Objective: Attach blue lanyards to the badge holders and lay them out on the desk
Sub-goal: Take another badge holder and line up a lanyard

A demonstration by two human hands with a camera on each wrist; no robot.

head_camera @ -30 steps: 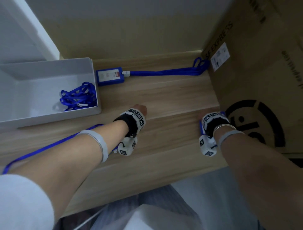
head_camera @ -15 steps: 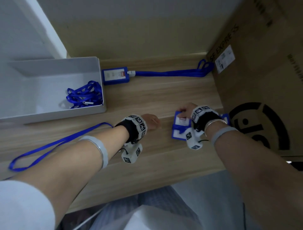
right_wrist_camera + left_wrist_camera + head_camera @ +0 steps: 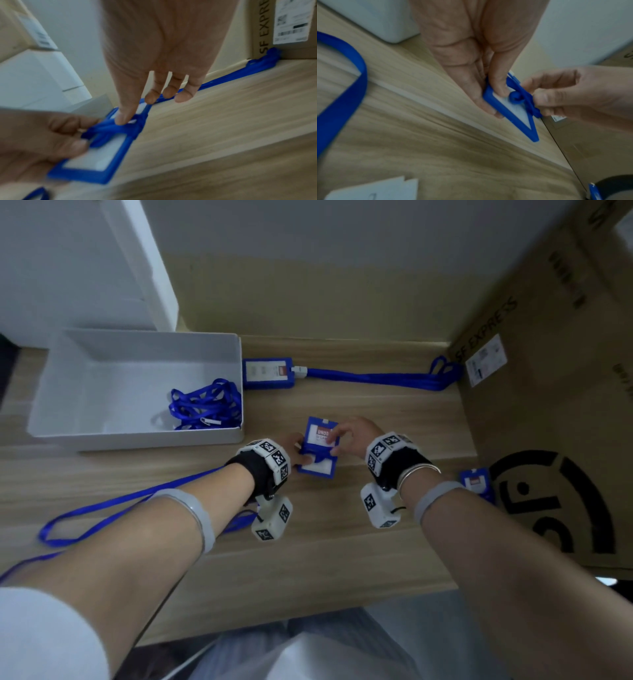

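With one finished badge (image 3: 269, 373) lying beyond them, both the left hand (image 3: 297, 451) and right hand (image 3: 349, 433) are pinching the next badge holder (image 3: 318, 446), its lanyard (image 3: 102, 508) not yet attached.

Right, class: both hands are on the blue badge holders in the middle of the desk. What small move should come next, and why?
Probably separate the two badge holders and keep one. The left hand and right hand both grip the pair, which seems joined by a blue strap. A loose lanyard lies on the desk by the left arm, still unattached.
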